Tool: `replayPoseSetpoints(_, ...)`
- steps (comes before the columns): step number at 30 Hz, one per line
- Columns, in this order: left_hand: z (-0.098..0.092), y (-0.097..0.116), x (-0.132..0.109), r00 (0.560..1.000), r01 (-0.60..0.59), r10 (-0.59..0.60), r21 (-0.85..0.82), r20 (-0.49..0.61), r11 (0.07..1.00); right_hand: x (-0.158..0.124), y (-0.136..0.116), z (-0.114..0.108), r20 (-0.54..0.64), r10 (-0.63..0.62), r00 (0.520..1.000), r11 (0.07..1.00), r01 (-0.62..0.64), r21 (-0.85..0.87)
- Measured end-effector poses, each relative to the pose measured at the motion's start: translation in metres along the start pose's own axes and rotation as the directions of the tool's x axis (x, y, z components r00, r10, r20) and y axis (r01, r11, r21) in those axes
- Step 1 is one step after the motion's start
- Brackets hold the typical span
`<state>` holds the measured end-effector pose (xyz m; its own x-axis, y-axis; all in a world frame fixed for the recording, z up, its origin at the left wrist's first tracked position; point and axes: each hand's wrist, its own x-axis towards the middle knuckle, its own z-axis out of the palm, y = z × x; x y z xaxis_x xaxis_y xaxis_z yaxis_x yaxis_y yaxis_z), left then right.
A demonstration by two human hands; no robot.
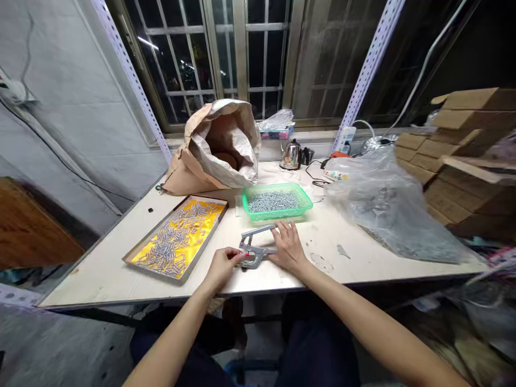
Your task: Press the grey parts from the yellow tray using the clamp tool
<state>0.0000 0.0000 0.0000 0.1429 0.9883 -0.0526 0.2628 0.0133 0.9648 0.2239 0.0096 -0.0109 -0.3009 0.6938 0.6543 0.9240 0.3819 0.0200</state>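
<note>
A grey metal hand-press tool [255,257], shaped like pliers with a dark spring and a small red part, lies near the table's front edge. My right hand [287,247] is on its handle ends, fingers over the upper handle and thumb side by the lower one. The handles are spread apart. At the tool's jaw, beside the red part, my left hand [224,265] is closed in a pinch; whatever is between the fingertips is too small to make out. Just behind the tool stands a green plastic basket [278,216] holding many small grey metal pieces.
Left of the tool lies a shallow tray [180,278] with a yellow lining and scattered small metal pieces. A large paper sack [193,166] stands behind it. A metal kettle [291,156] is at the back. Plastic bags [387,199] and stacked cardboard boxes [463,177] occupy the right.
</note>
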Motion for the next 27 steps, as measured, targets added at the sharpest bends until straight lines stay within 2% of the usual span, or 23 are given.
replayPoseSetpoints(6,0.005,0.006,-0.001,0.999,-0.013,0.010,0.068,0.053,0.998,-0.003,-0.001,-0.003,-0.013,0.022,1.000,1.000,-0.022,-0.007)
replayPoseSetpoints(10,0.001,0.015,0.000,0.992,-0.091,0.066,0.244,0.110,0.966,-0.004,-0.004,-0.004,-0.020,0.022,1.000,0.999,-0.022,-0.028)
replayPoseSetpoints(13,-0.001,0.024,0.001,0.988,-0.091,0.045,0.330,0.144,0.940,-0.004,-0.006,-0.005,-0.037,0.024,0.999,0.998,-0.026,-0.061)
replayPoseSetpoints(17,0.000,0.029,0.000,0.974,-0.035,-0.022,0.247,0.224,0.968,-0.004,-0.008,-0.004,-0.081,0.004,0.997,0.995,-0.012,-0.099)
replayPoseSetpoints(21,0.001,0.022,-0.002,0.945,0.010,-0.045,0.108,0.324,0.994,-0.005,-0.007,-0.002,-0.094,-0.012,0.995,0.993,0.001,-0.116)
replayPoseSetpoints(27,-0.003,0.015,-0.004,0.937,0.025,-0.062,0.112,0.344,0.993,-0.004,-0.008,-0.003,-0.075,-0.012,0.997,0.994,0.003,-0.112)
